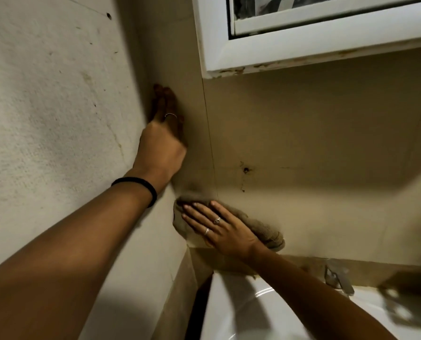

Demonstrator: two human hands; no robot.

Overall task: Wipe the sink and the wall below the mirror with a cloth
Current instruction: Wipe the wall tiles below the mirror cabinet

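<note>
Left hand (160, 141) lies flat, fingers together, braced in the wall corner. Right hand (225, 229), fingers spread, presses the beige cloth (265, 228) against the tiled wall (315, 143); beneath it sits the white sink (241, 307).

A crumpled tan cloth (261, 225) lies pressed flat against the beige tiled wall (315, 133), low in the corner and just above the back edge of the white sink (231, 312). The cloth bunches thicker at its right end. The wall shows a small dark hole and stains near its middle. Above it hangs the white-framed mirror (302, 45), its lower frame chipped. The glossy sink sits at the bottom of the view, only partly seen.
</note>
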